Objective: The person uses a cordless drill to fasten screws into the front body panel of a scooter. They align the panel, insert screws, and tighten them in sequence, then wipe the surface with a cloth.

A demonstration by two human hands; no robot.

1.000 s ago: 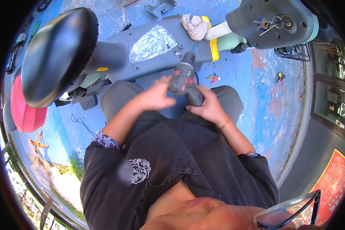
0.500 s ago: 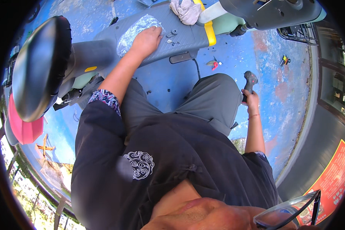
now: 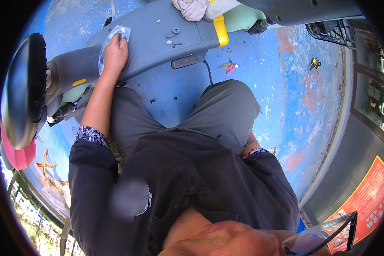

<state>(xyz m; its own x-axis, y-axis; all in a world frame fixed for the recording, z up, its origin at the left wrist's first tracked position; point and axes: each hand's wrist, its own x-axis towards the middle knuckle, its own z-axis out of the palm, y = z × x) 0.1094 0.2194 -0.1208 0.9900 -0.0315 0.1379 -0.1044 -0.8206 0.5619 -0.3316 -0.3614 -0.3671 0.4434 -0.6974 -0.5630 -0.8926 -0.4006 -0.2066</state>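
A grey electric scooter [image 3: 151,30] spans the top of the view, with its flat ribbed footboard in front of me. My left hand [image 3: 116,52] is closed on a crinkled clear plastic bag [image 3: 102,54] at the left part of that footboard. A small grey fitting [image 3: 173,32] and tiny loose bits lie farther right on it. My right hand is hidden behind my right thigh; just a strip of the forearm [image 3: 250,142] shows below the patterned cuff. Whatever that hand holds is out of sight.
A pale cloth [image 3: 191,8] is bunched at the footboard's right end, by the yellow trim [image 3: 220,30]. On the blue floor lie a small red piece [image 3: 231,68] and a yellow-black item [image 3: 315,63]. The scooter's black seat [image 3: 27,85] rises at left.
My left hand has moved left along the footboard and now grips the bag, which is more bunched. My right hand, which held a dark handheld tool, has dropped out of sight behind my thigh.
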